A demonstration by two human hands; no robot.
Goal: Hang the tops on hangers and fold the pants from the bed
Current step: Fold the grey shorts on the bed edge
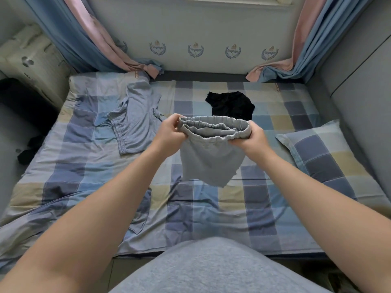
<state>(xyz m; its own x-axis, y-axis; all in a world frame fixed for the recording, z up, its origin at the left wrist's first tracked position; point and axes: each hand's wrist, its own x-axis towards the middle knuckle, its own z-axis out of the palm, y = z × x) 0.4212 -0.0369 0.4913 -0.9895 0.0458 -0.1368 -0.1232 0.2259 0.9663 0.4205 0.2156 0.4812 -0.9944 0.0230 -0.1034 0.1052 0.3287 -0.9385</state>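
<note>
A pair of light grey shorts (209, 157) with an elastic waistband hangs in the air above the middle of the bed. My left hand (170, 132) grips the left end of the waistband and my right hand (252, 136) grips the right end, so the band is stretched between them. The fabric drops down toward the checked bedsheet (201, 208). A second grey-blue garment with an elastic waistband (135, 117) lies spread flat on the sheet to the left. A black garment (231, 105) lies crumpled farther back, just behind the held shorts.
A checked pillow (321, 153) lies at the right side of the bed. Blue and pink curtains (88, 39) hang at both far corners. A dark cloth (29, 151) sits off the left edge. A grey wall panel (359, 85) borders the right.
</note>
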